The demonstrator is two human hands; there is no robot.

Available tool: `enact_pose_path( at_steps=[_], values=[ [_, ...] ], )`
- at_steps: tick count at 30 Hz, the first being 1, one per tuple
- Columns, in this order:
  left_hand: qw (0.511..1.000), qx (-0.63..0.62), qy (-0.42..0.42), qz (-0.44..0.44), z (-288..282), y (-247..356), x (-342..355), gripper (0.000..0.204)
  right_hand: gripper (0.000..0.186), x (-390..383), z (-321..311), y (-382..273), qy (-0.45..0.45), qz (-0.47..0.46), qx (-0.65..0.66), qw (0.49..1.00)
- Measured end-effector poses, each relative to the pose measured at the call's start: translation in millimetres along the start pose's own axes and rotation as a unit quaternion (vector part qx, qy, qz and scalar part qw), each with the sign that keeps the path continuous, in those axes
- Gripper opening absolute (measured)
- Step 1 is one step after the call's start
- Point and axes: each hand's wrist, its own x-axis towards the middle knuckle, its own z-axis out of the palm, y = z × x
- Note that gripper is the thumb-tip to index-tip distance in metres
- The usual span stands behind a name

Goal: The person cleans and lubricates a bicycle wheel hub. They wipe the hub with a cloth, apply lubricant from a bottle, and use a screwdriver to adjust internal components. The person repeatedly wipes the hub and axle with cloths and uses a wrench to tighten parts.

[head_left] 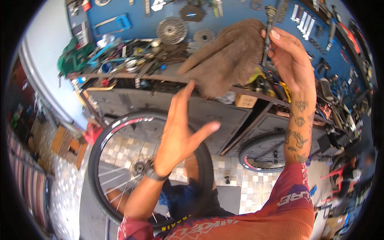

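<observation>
The right hand (294,54) is raised before the workbench (232,120), its thumb and fingers pinching a slim dark rod (267,40) with a thicker, ridged head, a brown cloth (232,56) hanging beside it; the left hand (178,128) is open and empty, fingers up and thumb spread, near the cloth's lower edge, though whether they touch I cannot tell. The workbench has grey drawer fronts and a top crowded with tools, a green fabric bundle (76,56) at its left end and a small cardboard box (245,101) below the cloth. Behind it, a blue wall (140,24) carries toothed metal sprockets (172,30), a blue-framed saw (114,25) and shiny wrenches (306,24). Before it, a wheel (94,168) with a knobby black tyre and thin spokes stands on the near side, partly covered by the left forearm; a second wheel (244,154) sits by its right part. Pale, mottled floor tiles (256,192) spread in front of it. The cloth, soft and creased, hides part of the workbench top and wall.
</observation>
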Motion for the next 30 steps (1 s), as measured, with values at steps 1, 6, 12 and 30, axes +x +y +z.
enact_pose_path(
  at_steps=[1, 6, 12, 30],
  values=[
    [0.999, 0.030, 0.039, 0.020, -3.3, 0.4, 3.2, 0.070, 0.028, -5.4, 20.7, 2.6, -0.026, 0.003, 0.030, 0.999],
    [0.990, 0.032, 0.023, -0.136, -77.3, 13.5, -72.0, 0.027, 0.030, -57.3, 71.2, 53.3, -0.011, 0.116, 0.102, 0.988],
    [0.951, -0.203, -0.124, -0.199, -161.7, 35.4, -177.3, 0.021, 0.028, -173.8, 97.9, 152.3, -0.027, 0.410, 0.153, 0.899],
    [0.515, -0.652, 0.217, -0.512, -45.6, -38.3, -297.1, 0.051, 0.011, -264.5, 190.5, 217.6, 0.040, 0.428, 0.182, 0.885]
  ],
)
